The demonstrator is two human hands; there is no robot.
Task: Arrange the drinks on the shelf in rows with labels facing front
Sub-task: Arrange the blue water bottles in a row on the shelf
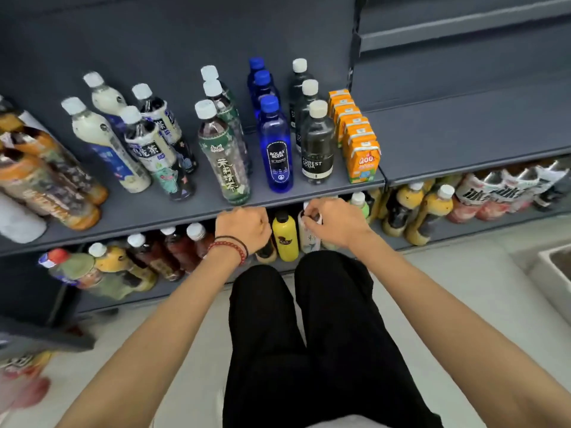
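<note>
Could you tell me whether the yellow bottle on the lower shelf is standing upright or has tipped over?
Upright. The yellow bottle stands on its base with its black cap on top, between the left hand and right hand.

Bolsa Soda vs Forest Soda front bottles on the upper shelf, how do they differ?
The Bolsa Soda bottle is vivid blue with a blue cap; the Forest Soda bottle is clear, dark-tinted, with a white cap. Bolsa Soda stands left of Forest Soda and slightly nearer the shelf edge. Both stand upright, head rows three deep, and show dark labels facing front.
</note>
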